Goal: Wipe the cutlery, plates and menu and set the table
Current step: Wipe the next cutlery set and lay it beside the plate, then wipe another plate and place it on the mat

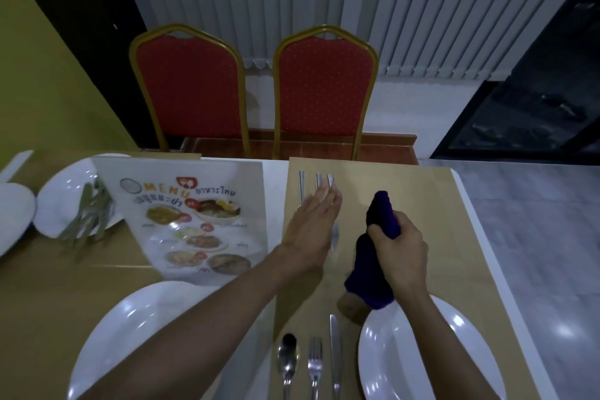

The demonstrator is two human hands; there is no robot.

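Note:
My left hand lies flat, fingers straight, over three pieces of cutlery on the far tan placemat; only their handle ends and one tip show. My right hand grips a dark blue cloth just right of them. Near me lie a spoon, fork and knife beside a white plate. A second white plate sits at lower left. The laminated menu lies left of centre.
At far left a white plate holds a pile of cutlery, with another plate beside it. Two red chairs with gold frames stand behind the table. The table's right edge borders a grey floor.

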